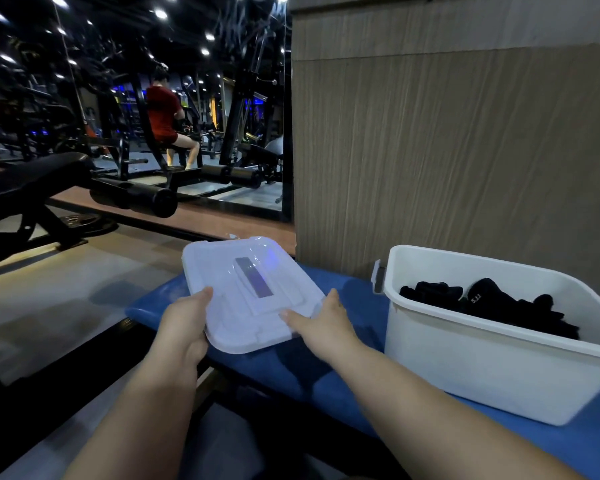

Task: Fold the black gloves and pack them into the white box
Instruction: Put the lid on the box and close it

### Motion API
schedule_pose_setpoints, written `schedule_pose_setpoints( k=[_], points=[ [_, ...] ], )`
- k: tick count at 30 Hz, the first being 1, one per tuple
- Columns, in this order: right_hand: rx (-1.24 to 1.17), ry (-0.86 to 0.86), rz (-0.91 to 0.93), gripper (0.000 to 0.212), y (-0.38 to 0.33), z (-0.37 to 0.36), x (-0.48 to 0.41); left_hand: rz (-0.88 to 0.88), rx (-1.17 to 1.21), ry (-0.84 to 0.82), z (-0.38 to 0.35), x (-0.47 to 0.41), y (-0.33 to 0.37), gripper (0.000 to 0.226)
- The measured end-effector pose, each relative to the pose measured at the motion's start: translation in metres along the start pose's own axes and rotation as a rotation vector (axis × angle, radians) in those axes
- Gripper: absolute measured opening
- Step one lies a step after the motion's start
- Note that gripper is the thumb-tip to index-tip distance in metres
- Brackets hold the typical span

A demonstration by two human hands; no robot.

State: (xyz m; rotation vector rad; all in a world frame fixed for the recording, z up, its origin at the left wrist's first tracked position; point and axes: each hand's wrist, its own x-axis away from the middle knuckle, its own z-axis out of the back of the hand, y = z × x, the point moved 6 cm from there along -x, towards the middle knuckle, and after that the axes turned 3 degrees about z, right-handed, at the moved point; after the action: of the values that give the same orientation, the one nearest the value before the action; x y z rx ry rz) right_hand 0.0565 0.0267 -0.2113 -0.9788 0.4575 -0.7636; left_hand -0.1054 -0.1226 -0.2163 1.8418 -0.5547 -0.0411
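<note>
At two o'clock, a wood-grain panel (447, 150) fills the background, and a mirror (84, 109) at ten o'clock reflects gym machines. Below them, a blue padded bench (326, 362) runs from six toward four o'clock. On it, at four o'clock, stands the white box (482, 368), open-topped. A translucent white lid (243, 292) is held tilted over the bench's left end, near the centre, apart from the box. The black gloves (492, 306) lie heaped inside the box. The person's left hand (184, 327) grips the lid's nine-o'clock edge, thumb on top and fingers curled beneath. The right hand (323, 323) pinches its five-o'clock edge, thumb flat on top, other fingers mostly hidden.
</note>
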Motion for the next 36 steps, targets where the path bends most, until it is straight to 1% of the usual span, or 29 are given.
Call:
schedule_pose_setpoints(
  k=[5, 7, 10, 15, 18, 19, 22, 25, 27, 28, 29, 33, 36],
  points=[
    [-0.591, 0.041, -0.137, 0.124, -0.013, 0.002, 0.005, -0.037, 0.057, -0.053, -0.014, 0.011, 0.017, 0.028],
    [-0.778, 0.057, -0.161, 0.117, -0.019, 0.001, 0.004, -0.051, 0.082, -0.08, -0.022, 0.018, 0.023, 0.027],
    [-0.896, 0.096, -0.136, 0.105, -0.03, 0.011, 0.007, -0.057, 0.126, -0.108, -0.032, 0.028, 0.029, 0.024],
    [-0.886, 0.114, -0.088, 0.099, -0.04, 0.04, 0.007, -0.036, 0.166, -0.221, -0.051, 0.041, 0.036, 0.021],
    [-0.856, 0.152, -0.068, 0.082, -0.042, 0.068, 0.008, -0.039, 0.141, -0.288, -0.062, 0.051, 0.041, 0.011],
    [-0.849, 0.159, -0.05, 0.076, -0.044, 0.077, 0.009, -0.041, 0.139, -0.295, -0.066, 0.053, 0.042, 0.009],
    [-0.814, 0.199, -0.017, 0.066, -0.045, 0.103, 0.015, -0.043, 0.169, -0.31, -0.078, 0.057, 0.045, 0.01],
    [-0.802, 0.242, -0.01, 0.035, -0.041, 0.133, 0.018, -0.038, 0.231, -0.28, -0.086, 0.055, 0.051, 0.019],
    [-0.786, 0.274, -0.008, 0.02, -0.037, 0.157, 0.022, -0.024, 0.238, -0.262, -0.09, 0.051, 0.055, 0.03],
    [-0.766, 0.293, 0.001, 0.014, -0.034, 0.169, 0.023, -0.021, 0.225, -0.257, -0.092, 0.05, 0.056, 0.032],
    [-0.748, 0.314, 0.015, 0.011, -0.032, 0.181, 0.024, -0.021, 0.205, -0.263, -0.096, 0.049, 0.056, 0.032],
    [-0.682, 0.37, 0.045, 0.014, -0.014, 0.222, 0.03, -0.041, 0.131, -0.311, -0.118, 0.055, 0.048, 0.034],
    [-0.632, 0.448, 0.036, 0.014, 0.004, 0.25, 0.035, -0.05, 0.002, -0.347, -0.14, 0.07, 0.032, 0.017]
  ],
)
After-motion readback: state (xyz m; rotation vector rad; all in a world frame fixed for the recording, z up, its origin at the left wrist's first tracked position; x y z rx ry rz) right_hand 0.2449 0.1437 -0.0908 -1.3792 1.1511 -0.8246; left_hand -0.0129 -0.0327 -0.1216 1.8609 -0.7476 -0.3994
